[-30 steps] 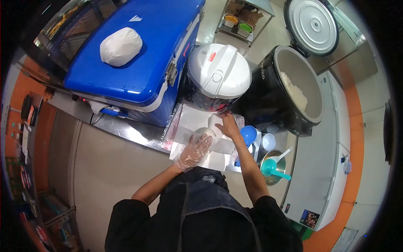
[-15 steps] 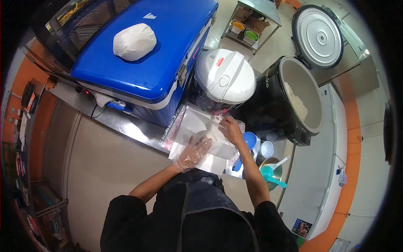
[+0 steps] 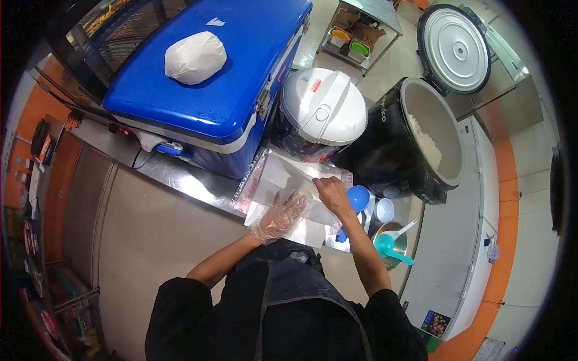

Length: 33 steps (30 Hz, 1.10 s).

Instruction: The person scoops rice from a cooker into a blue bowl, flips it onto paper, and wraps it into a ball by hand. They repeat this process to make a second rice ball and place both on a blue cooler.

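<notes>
White wrapping paper (image 3: 312, 232) lies in overlapping sheets on the metal counter in front of me. My left hand (image 3: 281, 218), in a clear plastic glove, rests on it with the fingers stretched out. My bare right hand (image 3: 333, 196) has its fingers closed on a raised edge of the paper, to the right of the left hand. A pale patch shows near the left fingertips, but what lies under the fold is hidden. A rounded white paper parcel (image 3: 195, 58) sits on the blue cooler box (image 3: 174, 114).
A white-lidded rice cooker (image 3: 322, 105) stands behind the paper. Right of it, a big black cooker (image 3: 385, 147) is open, with rice (image 3: 426, 144) inside. Blue bowls (image 3: 358, 198) and a metal pot (image 3: 397, 236) with a turquoise scoop (image 3: 385, 245) are near my right arm.
My right hand has turned over and drawn slightly nearer to me with the paper edge, which now covers more of the middle. My left hand stays nearly in place.
</notes>
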Each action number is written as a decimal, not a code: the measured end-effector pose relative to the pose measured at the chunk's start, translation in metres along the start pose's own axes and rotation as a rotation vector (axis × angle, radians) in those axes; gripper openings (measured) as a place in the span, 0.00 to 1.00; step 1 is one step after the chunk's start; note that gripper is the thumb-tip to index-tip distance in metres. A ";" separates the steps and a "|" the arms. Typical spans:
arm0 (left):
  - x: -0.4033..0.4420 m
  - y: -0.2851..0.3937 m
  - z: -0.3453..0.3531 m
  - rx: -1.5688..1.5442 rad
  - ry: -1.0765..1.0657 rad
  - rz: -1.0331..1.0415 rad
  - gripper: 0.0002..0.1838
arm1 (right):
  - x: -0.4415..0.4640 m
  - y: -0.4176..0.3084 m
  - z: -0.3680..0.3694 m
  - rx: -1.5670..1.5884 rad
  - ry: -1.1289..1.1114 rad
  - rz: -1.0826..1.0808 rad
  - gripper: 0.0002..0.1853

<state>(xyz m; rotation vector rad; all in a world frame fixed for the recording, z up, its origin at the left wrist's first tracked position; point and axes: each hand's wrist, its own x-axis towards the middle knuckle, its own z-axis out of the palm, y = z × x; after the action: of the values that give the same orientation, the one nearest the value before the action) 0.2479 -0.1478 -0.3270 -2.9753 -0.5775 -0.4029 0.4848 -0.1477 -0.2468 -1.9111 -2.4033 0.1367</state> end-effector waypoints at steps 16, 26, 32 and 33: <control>0.008 0.002 -0.004 0.141 -0.033 -0.053 0.34 | -0.023 -0.025 -0.004 0.236 0.259 -0.007 0.06; 0.026 -0.004 0.018 -0.219 0.323 -0.219 0.22 | -0.048 -0.054 0.026 0.358 0.446 0.228 0.08; 0.024 -0.007 0.014 -0.378 0.342 -0.292 0.18 | -0.052 -0.059 0.039 0.330 0.558 0.212 0.11; 0.024 -0.006 0.014 -0.408 0.359 -0.309 0.16 | -0.052 -0.060 0.042 0.335 0.576 0.207 0.11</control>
<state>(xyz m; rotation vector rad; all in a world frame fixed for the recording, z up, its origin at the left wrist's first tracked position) 0.2708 -0.1312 -0.3340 -3.0512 -1.0154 -1.1817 0.4343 -0.2132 -0.2814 -1.7358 -1.6952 -0.0049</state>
